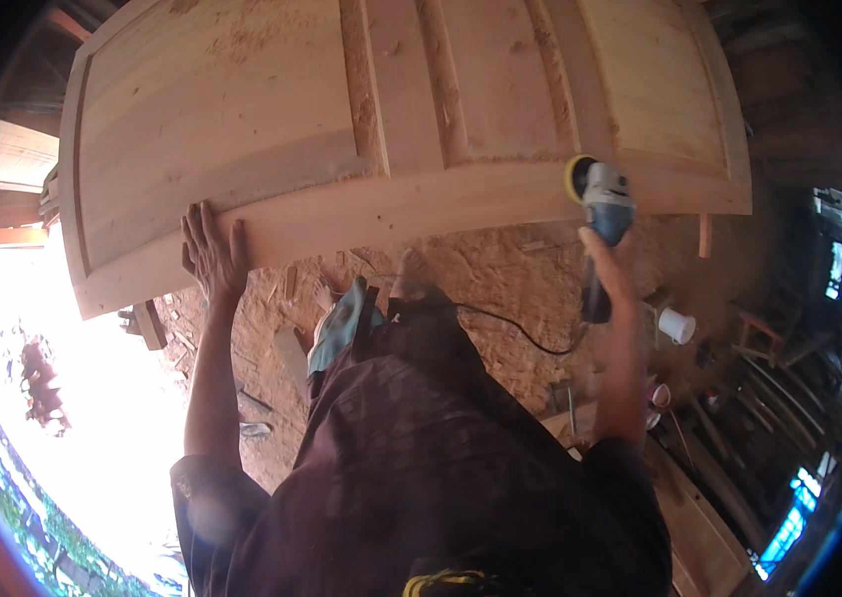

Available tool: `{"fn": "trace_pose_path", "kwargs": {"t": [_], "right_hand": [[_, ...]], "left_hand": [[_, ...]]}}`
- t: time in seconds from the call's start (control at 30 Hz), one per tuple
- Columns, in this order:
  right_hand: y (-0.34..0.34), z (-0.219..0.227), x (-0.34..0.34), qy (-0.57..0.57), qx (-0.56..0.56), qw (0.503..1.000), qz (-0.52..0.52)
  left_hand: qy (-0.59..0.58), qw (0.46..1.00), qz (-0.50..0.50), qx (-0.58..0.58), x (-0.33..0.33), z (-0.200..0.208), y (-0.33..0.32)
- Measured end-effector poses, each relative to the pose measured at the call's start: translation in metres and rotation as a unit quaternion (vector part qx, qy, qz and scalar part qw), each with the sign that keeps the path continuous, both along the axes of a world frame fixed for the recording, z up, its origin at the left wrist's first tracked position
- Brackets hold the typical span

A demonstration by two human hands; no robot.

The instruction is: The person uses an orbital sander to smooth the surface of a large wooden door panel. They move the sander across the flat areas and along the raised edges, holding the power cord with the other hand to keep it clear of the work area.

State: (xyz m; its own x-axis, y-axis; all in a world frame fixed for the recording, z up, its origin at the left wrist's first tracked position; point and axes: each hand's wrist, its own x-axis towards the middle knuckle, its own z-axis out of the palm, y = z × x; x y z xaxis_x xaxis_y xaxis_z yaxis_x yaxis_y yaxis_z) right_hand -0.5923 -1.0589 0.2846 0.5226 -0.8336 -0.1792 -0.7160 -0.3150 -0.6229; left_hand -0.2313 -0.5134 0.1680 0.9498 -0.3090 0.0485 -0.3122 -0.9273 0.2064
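Head view: touching pale panelled wooden door with left grip spread; clasping blue-grey, yellow-disced power tool (black-corded) in right grip.

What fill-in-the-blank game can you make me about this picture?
1. The right hand holds a power tool whose round pad is ____.
2. The left hand rests on a big panel made of ____.
3. The tool's cord is ____.
4. The small container on the right is ____.

Missing words: yellow; wood; black; white.
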Motion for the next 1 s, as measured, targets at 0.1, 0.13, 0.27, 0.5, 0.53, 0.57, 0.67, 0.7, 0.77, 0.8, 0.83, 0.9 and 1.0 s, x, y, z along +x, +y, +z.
{"fn": "trace_pose_path", "kwargs": {"t": [0.1,0.13,0.27,0.5,0.53,0.57,0.67,0.7,0.77,0.8,0.83,0.9,1.0], "right_hand": [[-0.016,0.046,0.008,0.051,0.09,0.992,-0.074],[-0.017,0.046,0.003,0.008,0.099,0.991,-0.087],[0.024,0.036,-0.006,-0.065,0.131,0.986,-0.075],[0.238,0.037,0.118,-0.015,0.169,0.954,0.248],[0.268,0.039,0.137,-0.001,0.168,0.939,0.299],[0.284,0.024,0.146,0.032,0.128,0.931,0.34],[0.326,0.027,0.169,0.059,0.121,0.934,0.33],[0.325,0.029,0.166,0.053,0.127,0.939,0.317],[0.311,0.034,0.154,0.041,0.139,0.947,0.288],[0.3,0.033,0.146,0.041,0.091,0.953,0.287],[0.288,0.026,0.133,0.04,0.048,0.957,0.284],[0.265,0.024,0.113,0.033,0.015,0.962,0.269],[0.24,0.034,0.095,0.065,0.046,0.972,0.222]], "left_hand": [[0.008,1.0,0.007,0.0,-0.003,0.005,0.005],[0.009,1.0,0.012,-0.004,-0.001,0.005,0.002],[-0.012,1.0,-0.003,-0.016,0.003,-0.003,-0.002],[-0.002,0.997,-0.022,-0.075,0.016,-0.029,0.017],[0.002,0.995,-0.032,-0.092,0.02,-0.033,0.02],[0.012,0.994,-0.052,-0.1,0.022,-0.031,0.019],[0.035,0.994,-0.043,-0.094,0.021,-0.026,0.022],[0.031,0.995,-0.041,-0.086,0.02,-0.025,0.021],[0.023,0.997,-0.04,-0.068,0.017,-0.024,0.02],[0.016,0.997,-0.041,-0.07,0.016,-0.022,0.017],[0.009,0.997,-0.043,-0.066,0.015,-0.021,0.017],[-0.002,0.997,-0.046,-0.058,0.013,-0.021,0.014],[-0.013,0.998,-0.05,-0.041,0.012,-0.025,0.016]]}}
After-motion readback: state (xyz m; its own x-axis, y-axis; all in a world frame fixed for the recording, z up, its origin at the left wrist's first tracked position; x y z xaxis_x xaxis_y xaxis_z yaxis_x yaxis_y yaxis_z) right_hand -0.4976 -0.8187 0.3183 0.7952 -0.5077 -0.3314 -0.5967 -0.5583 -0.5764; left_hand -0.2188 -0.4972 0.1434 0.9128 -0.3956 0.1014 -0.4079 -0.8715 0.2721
